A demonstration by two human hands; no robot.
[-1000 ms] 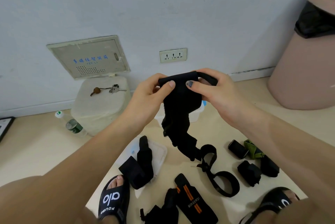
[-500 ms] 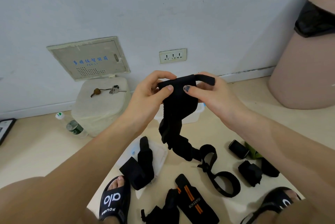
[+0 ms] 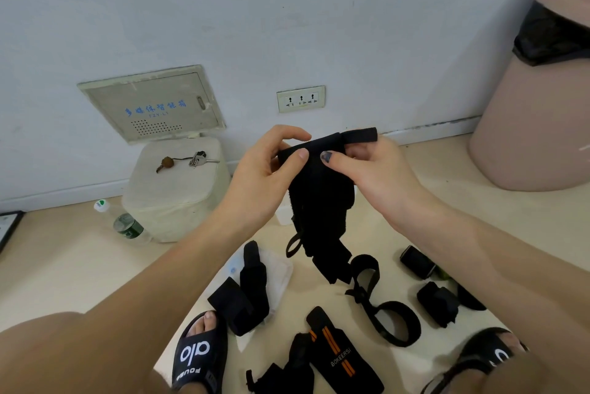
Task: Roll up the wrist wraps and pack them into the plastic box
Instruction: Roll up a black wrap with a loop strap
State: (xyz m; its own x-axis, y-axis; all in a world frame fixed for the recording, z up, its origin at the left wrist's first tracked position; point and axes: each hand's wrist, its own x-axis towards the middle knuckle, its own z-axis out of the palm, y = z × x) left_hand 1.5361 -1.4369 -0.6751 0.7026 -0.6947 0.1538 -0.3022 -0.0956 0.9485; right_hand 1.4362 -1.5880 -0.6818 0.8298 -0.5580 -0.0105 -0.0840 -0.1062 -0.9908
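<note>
While both hands hold it up above the floor, the black wrist wrap (image 3: 319, 202) hangs nearly straight down from its top edge, so its long axis runs vertically, away from the fingers and toward the loose straps below. The left hand (image 3: 265, 176) pinches the left part of that top edge, thumb on the near face and fingers curled over the far side; the right hand (image 3: 373, 167) pinches the right part the same way, thumb tip close beside the left thumb, with a short black tab of the wrap (image 3: 360, 135) sticking out above it. Each grip is clenched on the wrap, neither released. Both hands are equally near the top edge, and the free tail with its thumb loop (image 3: 293, 245) dangles lowest, so rolling would likely start at the pinched end and draw the tail upward. Of the plastic box (image 3: 284, 213) only a pale sliver shows, just behind the hanging wrap, mostly hidden by it; I judge nothing certain about its contents. Below the held wrap, on the floor, lie a looped black strap (image 3: 383, 317), an orange-striped wrap (image 3: 341, 352) and, to the right, several dark bundles (image 3: 437, 301) that look already rolled. To the left of the wrap another black wrap (image 3: 242, 298) rests on a white pad.
</note>
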